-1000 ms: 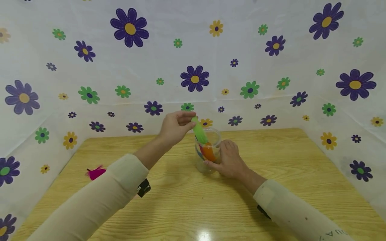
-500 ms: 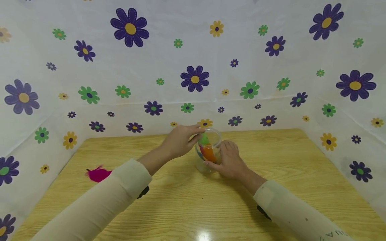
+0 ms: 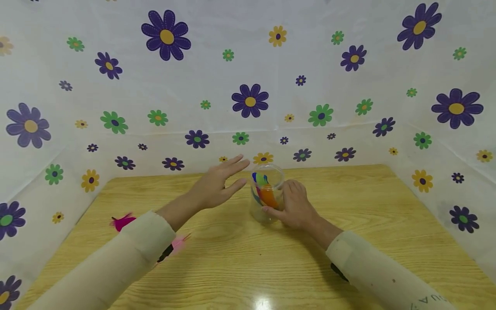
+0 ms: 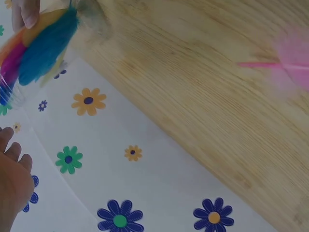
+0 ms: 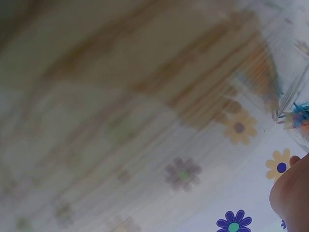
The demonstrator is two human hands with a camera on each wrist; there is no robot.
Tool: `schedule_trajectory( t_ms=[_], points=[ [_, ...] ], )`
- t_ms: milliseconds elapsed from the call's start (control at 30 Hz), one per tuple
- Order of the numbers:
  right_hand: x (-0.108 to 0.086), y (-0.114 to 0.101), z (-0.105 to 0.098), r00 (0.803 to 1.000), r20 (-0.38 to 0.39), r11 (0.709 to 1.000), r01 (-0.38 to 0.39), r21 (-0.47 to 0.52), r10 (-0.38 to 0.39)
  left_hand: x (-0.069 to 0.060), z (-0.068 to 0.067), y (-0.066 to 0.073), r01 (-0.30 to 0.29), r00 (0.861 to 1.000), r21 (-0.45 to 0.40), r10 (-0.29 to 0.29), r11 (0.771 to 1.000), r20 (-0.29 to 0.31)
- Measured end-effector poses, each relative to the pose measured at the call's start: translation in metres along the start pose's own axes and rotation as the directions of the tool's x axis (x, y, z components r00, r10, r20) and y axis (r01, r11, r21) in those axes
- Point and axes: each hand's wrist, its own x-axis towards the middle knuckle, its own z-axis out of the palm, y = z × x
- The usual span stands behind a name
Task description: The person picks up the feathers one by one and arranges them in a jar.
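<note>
A clear plastic jar (image 3: 265, 218) stands upright on the table in the head view. Inside it are several feathers, among them an orange feather (image 3: 268, 198) and a green feather (image 3: 260, 179). A blue feather (image 4: 50, 46) shows through its wall in the left wrist view. My right hand (image 3: 296, 206) grips the jar's right side, thumb across the front. Just left of the rim, my left hand (image 3: 217, 183) is held with fingers spread, apart from the jar and holding nothing.
A magenta feather (image 3: 124, 222) lies at the table's left, partly behind my left sleeve. Nearer the middle lies a pink feather (image 3: 179, 244), partly covered by the left forearm. A white flowered cloth (image 3: 217, 77) encloses the wooden table (image 3: 252, 267) at back and sides.
My left hand lowered the green feather into the jar, let go of it, and drew back to the left. The pink feather has come into view. My right hand has stayed on the jar.
</note>
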Motion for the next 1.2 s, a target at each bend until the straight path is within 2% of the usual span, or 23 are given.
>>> schedule_trajectory(
  t_ms=[300,433,600,900,1200],
  points=[
    [0.000,0.000,-0.002,1.000,0.014,1.000,-0.009,0.007,0.009,-0.019,-0.018,-0.016,0.007,1.000,0.099,-0.007,0.995,0.005],
    [0.000,0.001,-0.002,1.000,0.015,1.000,-0.013,0.002,0.013,-0.025,-0.025,-0.023,-0.045,0.999,0.171,0.046,0.984,-0.002],
    [0.000,0.001,-0.002,1.000,0.012,1.000,-0.009,0.004,0.009,-0.033,-0.030,-0.033,-0.119,0.993,0.257,0.121,0.959,0.007],
    [0.000,-0.001,-0.001,1.000,0.000,1.000,-0.003,0.002,0.003,-0.056,-0.039,-0.052,-0.151,0.986,0.370,0.168,0.917,-0.013],
    [0.000,-0.001,-0.001,1.000,0.007,1.000,-0.012,0.003,0.012,-0.080,-0.048,-0.070,-0.167,0.979,0.491,0.204,0.855,-0.021]
  ],
)
